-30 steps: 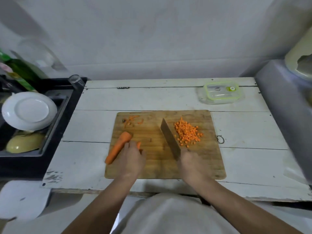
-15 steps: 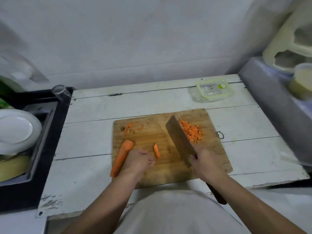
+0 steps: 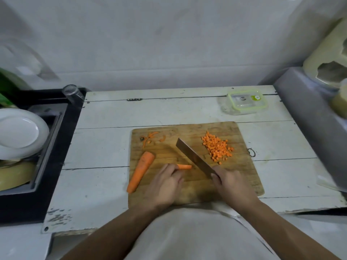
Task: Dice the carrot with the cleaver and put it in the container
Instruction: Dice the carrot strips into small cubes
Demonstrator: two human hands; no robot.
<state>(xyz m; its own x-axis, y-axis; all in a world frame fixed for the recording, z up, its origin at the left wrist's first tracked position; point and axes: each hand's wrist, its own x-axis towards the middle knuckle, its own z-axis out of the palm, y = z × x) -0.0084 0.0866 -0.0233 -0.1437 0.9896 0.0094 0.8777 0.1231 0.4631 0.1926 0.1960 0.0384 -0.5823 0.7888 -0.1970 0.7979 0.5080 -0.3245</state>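
A wooden cutting board (image 3: pixel 238 177) lies on the white table. A large carrot piece (image 3: pixel 140 171) rests at its left edge. My left hand (image 3: pixel 165 184) pinches a thin carrot strip (image 3: pixel 185 167) flat against the board. My right hand (image 3: pixel 232 184) grips the cleaver (image 3: pixel 194 157) by its handle, with the blade angled toward the far left just right of the strip. A pile of diced carrot (image 3: pixel 216 147) sits at the board's far right. The clear container with a green-rimmed lid (image 3: pixel 246 102) stands at the table's far right.
Carrot peelings (image 3: pixel 152 137) lie at the board's far left corner. A black sink (image 3: pixel 47 147) at the left holds a white plate (image 3: pixel 20 132) and a glass (image 3: pixel 72 93). A grey appliance (image 3: pixel 309 117) borders the table's right side.
My left hand has turned the thin carrot strip sideways and now holds it down. The cleaver has swung left off the diced pile toward the strip. The camera view shifted.
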